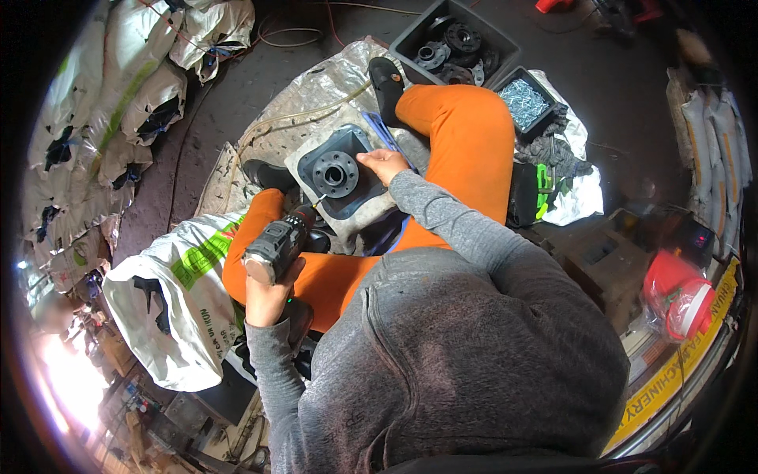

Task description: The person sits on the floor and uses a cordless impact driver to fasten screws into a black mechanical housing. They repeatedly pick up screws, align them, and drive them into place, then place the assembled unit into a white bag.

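In L hand [270, 297], drill [276, 243] nr flange [322, 181].

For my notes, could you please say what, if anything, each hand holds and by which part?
The left hand grips the drill by its handle; right hand: cannot tell.

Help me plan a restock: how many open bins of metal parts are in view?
2: a large grey bin of round flanged parts, beyond the right shoe, and a smaller dark bin of silvery fasteners beside it. Others may be hidden.
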The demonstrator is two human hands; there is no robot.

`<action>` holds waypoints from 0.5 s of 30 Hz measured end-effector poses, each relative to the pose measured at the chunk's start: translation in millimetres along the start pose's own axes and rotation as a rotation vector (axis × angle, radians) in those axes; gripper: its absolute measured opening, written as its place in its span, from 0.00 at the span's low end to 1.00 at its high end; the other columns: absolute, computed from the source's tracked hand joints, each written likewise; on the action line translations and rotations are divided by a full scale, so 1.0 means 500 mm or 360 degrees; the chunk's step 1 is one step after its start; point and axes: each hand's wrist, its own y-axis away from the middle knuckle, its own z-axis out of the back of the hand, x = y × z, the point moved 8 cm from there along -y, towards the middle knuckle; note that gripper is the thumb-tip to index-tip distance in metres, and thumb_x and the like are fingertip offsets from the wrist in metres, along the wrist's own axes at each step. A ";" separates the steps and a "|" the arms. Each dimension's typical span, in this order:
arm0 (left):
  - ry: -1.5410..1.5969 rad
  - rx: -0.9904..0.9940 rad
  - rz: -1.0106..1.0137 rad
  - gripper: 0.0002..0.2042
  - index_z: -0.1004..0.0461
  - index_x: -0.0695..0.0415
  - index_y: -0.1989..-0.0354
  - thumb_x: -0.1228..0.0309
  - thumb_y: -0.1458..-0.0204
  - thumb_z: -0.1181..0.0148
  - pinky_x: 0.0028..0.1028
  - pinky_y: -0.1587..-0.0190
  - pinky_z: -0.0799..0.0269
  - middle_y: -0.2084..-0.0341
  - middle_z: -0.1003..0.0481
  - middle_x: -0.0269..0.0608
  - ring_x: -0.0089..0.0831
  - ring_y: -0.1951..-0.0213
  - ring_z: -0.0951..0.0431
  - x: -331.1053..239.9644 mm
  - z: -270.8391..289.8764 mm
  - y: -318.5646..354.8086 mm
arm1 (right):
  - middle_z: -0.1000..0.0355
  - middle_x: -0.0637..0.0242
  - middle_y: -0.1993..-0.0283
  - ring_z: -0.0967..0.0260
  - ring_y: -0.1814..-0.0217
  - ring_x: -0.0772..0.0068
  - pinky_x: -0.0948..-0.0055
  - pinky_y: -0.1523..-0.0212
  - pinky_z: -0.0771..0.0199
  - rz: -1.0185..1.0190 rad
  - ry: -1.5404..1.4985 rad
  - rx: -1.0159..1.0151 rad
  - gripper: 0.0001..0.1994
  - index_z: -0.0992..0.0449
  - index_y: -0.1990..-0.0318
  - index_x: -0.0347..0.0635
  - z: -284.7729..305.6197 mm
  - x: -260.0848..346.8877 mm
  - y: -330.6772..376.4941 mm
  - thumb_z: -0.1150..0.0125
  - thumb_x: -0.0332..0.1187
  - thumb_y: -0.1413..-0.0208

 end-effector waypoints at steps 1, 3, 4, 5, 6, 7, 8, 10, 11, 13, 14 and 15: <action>0.0115 -0.0019 -0.0108 0.18 0.27 0.59 0.53 0.74 0.54 0.33 0.23 0.78 0.35 0.71 0.25 0.33 0.19 0.79 0.30 -0.009 -0.004 -0.007 | 0.25 0.65 0.67 0.32 0.69 0.76 0.74 0.68 0.30 0.0022 0.0149 -0.0054 0.21 0.21 0.63 0.39 -0.007 -0.004 -0.011 0.35 0.51 0.51; 0.0019 0.0015 0.0066 0.18 0.27 0.59 0.53 0.73 0.54 0.32 0.23 0.79 0.36 0.73 0.25 0.33 0.18 0.81 0.31 0.009 -0.011 -0.018 | 0.25 0.65 0.68 0.30 0.65 0.71 0.73 0.58 0.31 -0.0015 0.0346 -0.0023 0.25 0.21 0.66 0.39 -0.019 -0.017 -0.026 0.30 0.55 0.57; -0.0042 0.0013 0.0236 0.18 0.27 0.59 0.54 0.73 0.54 0.32 0.23 0.80 0.36 0.74 0.25 0.33 0.18 0.81 0.31 0.026 -0.012 -0.021 | 0.25 0.65 0.68 0.30 0.65 0.71 0.73 0.58 0.32 0.0060 0.0371 0.0026 0.25 0.21 0.67 0.38 -0.027 -0.013 -0.031 0.30 0.55 0.57; -0.0036 0.0051 0.0170 0.18 0.26 0.59 0.54 0.72 0.54 0.32 0.23 0.80 0.36 0.74 0.25 0.33 0.18 0.81 0.31 0.020 -0.019 -0.026 | 0.25 0.64 0.68 0.30 0.64 0.71 0.73 0.58 0.32 0.0085 0.0423 0.0074 0.25 0.22 0.67 0.38 -0.035 -0.010 -0.037 0.31 0.55 0.57; -0.0048 0.0067 0.0185 0.18 0.26 0.59 0.54 0.72 0.54 0.32 0.23 0.81 0.36 0.74 0.25 0.33 0.18 0.82 0.31 0.023 -0.023 -0.030 | 0.25 0.64 0.67 0.30 0.64 0.71 0.73 0.58 0.32 0.0106 0.0477 0.0110 0.25 0.22 0.68 0.38 -0.039 -0.007 -0.042 0.31 0.55 0.56; -0.0036 0.0080 0.0195 0.18 0.26 0.59 0.54 0.72 0.54 0.32 0.23 0.81 0.36 0.75 0.25 0.34 0.18 0.82 0.31 0.025 -0.026 -0.032 | 0.24 0.56 0.61 0.27 0.58 0.65 0.69 0.53 0.30 0.0073 0.0418 0.0211 0.28 0.23 0.61 0.35 -0.050 -0.010 -0.042 0.34 0.56 0.55; -0.0041 0.0075 0.0182 0.18 0.26 0.59 0.54 0.72 0.54 0.32 0.23 0.81 0.36 0.74 0.25 0.34 0.18 0.82 0.31 0.025 -0.027 -0.034 | 0.24 0.58 0.63 0.28 0.60 0.67 0.70 0.55 0.31 0.0060 0.0381 0.0273 0.27 0.23 0.62 0.35 -0.056 -0.009 -0.041 0.34 0.55 0.54; 0.0000 0.0077 0.0175 0.18 0.26 0.59 0.54 0.72 0.54 0.32 0.23 0.81 0.36 0.74 0.24 0.34 0.18 0.82 0.31 0.028 -0.032 -0.038 | 0.25 0.62 0.68 0.30 0.66 0.71 0.72 0.61 0.31 -0.0005 0.0310 0.0344 0.24 0.23 0.65 0.36 -0.058 -0.010 -0.038 0.33 0.52 0.53; -0.0009 0.0104 0.0210 0.19 0.29 0.58 0.52 0.77 0.53 0.35 0.20 0.83 0.42 0.75 0.28 0.30 0.16 0.83 0.35 0.032 -0.035 -0.039 | 0.30 0.69 0.75 0.36 0.72 0.77 0.74 0.67 0.34 0.0007 0.0171 0.0340 0.21 0.24 0.70 0.37 -0.060 -0.006 -0.032 0.34 0.50 0.51; -0.0040 0.0107 0.0113 0.19 0.29 0.59 0.51 0.77 0.54 0.35 0.22 0.78 0.37 0.72 0.27 0.31 0.19 0.79 0.31 0.024 -0.034 -0.042 | 0.31 0.70 0.76 0.38 0.73 0.77 0.73 0.68 0.35 0.0051 0.0164 0.0370 0.20 0.25 0.71 0.37 -0.063 0.005 -0.022 0.34 0.49 0.51; -0.0057 0.0112 0.0062 0.19 0.29 0.59 0.51 0.77 0.54 0.35 0.22 0.76 0.35 0.71 0.26 0.32 0.20 0.77 0.30 0.018 -0.033 -0.043 | 0.32 0.71 0.77 0.38 0.74 0.78 0.73 0.68 0.35 0.0044 0.0163 0.0390 0.20 0.25 0.71 0.38 -0.065 0.008 -0.014 0.34 0.48 0.50; -0.0116 0.0112 0.0093 0.20 0.29 0.59 0.51 0.77 0.54 0.35 0.24 0.72 0.32 0.69 0.26 0.33 0.22 0.73 0.28 0.019 -0.032 -0.044 | 0.36 0.74 0.80 0.44 0.78 0.81 0.75 0.75 0.42 0.0150 0.0094 0.0368 0.17 0.27 0.72 0.39 -0.066 0.023 -0.005 0.33 0.46 0.50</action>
